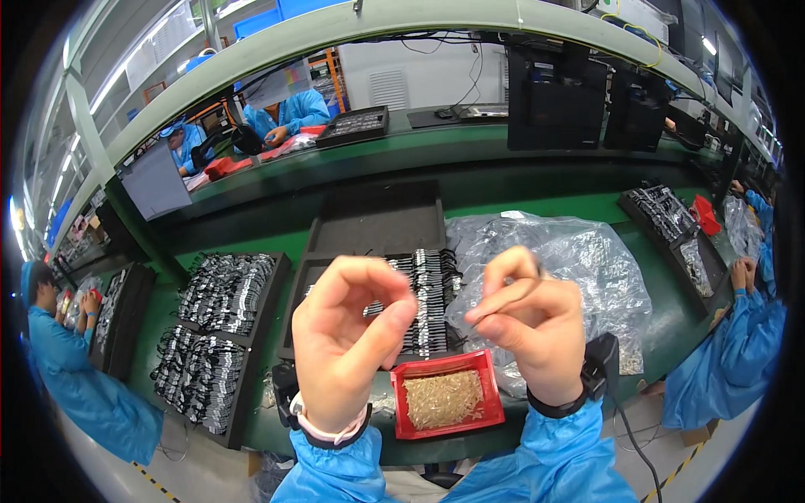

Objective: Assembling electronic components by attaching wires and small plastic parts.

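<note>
Both my hands are raised above the bench, apart from each other. My left hand (350, 335) is curled into a loop, with thumb and index tips together; anything between them is too small or blurred to see. My right hand (537, 323) pinches something thin and dark, and a dark strand shows near its fingers; I cannot tell its kind. Below and between them stands a red box (496, 415) filled with small tan, straw-like pieces. Behind my left hand, partly hidden, a black foam tray (314, 270) holds rows of silver-and-black parts with short black leads (430, 293).
A clear plastic bag (587, 260) lies crumpled behind my right hand. At left is another filled black tray (251, 344); a further one (662, 214) stands far right. A cable (629, 427) trails from my right wrist. Blue-clad people work left (75, 369), right (725, 360) and across.
</note>
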### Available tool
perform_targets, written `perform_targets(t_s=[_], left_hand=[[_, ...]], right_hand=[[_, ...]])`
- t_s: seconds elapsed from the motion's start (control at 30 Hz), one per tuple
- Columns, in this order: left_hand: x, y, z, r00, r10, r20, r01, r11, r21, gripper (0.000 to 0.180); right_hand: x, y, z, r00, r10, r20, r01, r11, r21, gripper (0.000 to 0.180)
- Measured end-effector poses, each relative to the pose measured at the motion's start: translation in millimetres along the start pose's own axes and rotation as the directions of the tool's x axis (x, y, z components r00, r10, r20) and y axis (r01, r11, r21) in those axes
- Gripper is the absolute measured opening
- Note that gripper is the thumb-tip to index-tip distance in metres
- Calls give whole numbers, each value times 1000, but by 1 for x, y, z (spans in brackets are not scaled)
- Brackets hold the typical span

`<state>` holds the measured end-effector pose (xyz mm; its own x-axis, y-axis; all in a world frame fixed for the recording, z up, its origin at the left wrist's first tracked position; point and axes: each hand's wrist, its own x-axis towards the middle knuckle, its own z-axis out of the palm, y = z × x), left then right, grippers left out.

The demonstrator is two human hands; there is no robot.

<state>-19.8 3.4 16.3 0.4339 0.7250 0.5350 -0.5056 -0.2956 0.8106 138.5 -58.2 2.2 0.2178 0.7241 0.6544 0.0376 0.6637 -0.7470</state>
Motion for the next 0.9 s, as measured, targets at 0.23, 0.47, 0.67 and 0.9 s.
perform_targets(t_s=[0.23, 0.47, 0.67, 0.9], left_hand=[[0, 11, 1, 894, -323, 310, 325, 945, 45, 13], [1, 10, -9, 856, -356, 375, 375, 927, 24, 11], [1, 12, -13, 848, -384, 366, 383, 920, 77, 9], [1, 14, -11, 881, -351, 318, 355, 934, 48, 9]], right_hand=[[2, 6, -7, 761, -619, 195, 611, 583, -535, 30], [1, 2, -6, 739, -599, 307, 648, 508, -567, 31], [2, 0, -3, 735, -585, 343, 665, 522, -534, 32], [5, -2, -2, 734, -553, 395, 671, 502, -545, 35]])
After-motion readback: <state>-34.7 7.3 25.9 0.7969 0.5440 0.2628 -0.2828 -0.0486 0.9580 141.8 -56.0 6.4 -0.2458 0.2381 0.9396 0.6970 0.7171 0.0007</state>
